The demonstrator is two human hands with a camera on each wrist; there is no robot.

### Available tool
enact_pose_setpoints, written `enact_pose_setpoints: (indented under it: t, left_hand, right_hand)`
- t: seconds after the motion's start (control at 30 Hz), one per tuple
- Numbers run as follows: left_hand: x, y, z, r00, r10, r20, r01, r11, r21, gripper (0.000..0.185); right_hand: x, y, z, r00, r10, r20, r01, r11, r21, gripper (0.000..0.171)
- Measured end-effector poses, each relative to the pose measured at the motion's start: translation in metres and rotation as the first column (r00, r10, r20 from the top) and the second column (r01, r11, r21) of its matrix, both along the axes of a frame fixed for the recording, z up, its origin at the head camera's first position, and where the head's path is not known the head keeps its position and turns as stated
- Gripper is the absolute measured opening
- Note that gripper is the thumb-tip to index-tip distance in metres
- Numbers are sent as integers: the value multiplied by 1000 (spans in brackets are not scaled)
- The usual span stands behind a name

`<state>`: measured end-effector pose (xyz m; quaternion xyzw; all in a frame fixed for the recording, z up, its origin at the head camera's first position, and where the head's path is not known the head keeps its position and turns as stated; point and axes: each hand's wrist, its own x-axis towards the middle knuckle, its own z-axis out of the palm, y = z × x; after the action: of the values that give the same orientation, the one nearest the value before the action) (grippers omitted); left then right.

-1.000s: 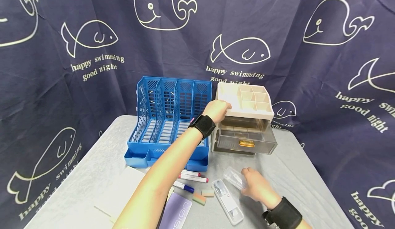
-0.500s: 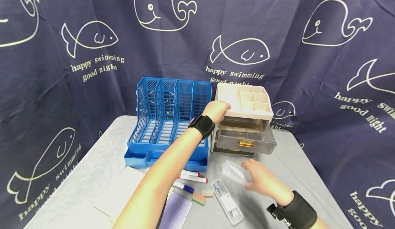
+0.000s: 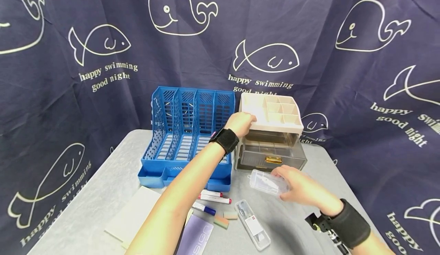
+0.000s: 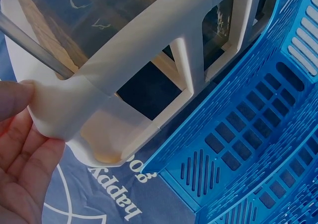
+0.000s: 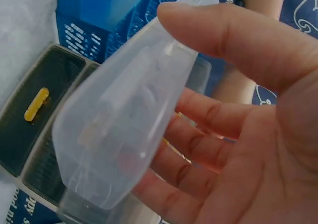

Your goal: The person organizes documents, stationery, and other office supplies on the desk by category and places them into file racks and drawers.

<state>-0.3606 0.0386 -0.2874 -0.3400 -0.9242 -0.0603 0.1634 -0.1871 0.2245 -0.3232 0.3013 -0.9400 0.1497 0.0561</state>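
My left hand [image 3: 240, 123] grips the front left corner of the white top of a desktop drawer organizer [image 3: 271, 126]. In the left wrist view, the thumb [image 4: 15, 97] and curled fingers hold that white corner [image 4: 49, 107]. A smoky transparent drawer [image 3: 252, 158] with a gold handle is pulled out of the organizer. Just in front of this drawer, my right hand [image 3: 298, 186] holds a clear plastic box [image 3: 266, 182] above the table. In the right wrist view, the thumb lies across the clear box [image 5: 124, 105] and the fingers curl behind it; its contents look blurred.
A blue file rack [image 3: 192, 129] stands left of the organizer. On the table lie a clear case [image 3: 253, 224] with small items inside, red-capped markers [image 3: 215, 199], a blue-capped marker [image 3: 204, 208], erasers [image 3: 221, 221], a purple notebook [image 3: 195, 234] and white paper [image 3: 132, 213].
The right hand has lifted the clear box and carried it up and to the right, toward the open drawer. The left hand stays on the organizer.
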Motion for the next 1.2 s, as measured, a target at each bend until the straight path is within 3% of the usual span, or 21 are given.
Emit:
enact_pose_setpoints:
  t: [0.33,0.7,1.2]
  left_hand:
    - [-1,0,-1,1000,0,0,0,1000,4,30]
    - [0,1,-1,1000,8,-6,-8,1000,10,30]
    - [-1,1,-2,1000,-5,-15,5,1000,-6,30]
  right_hand:
    - [-6,0,25,997,81,2,-81,996,21,45]
    - [-22,5,51,997,51,60,-53,998,31,47]
    - [-55,20,61,999,-8,48,8,1000,-9,44]
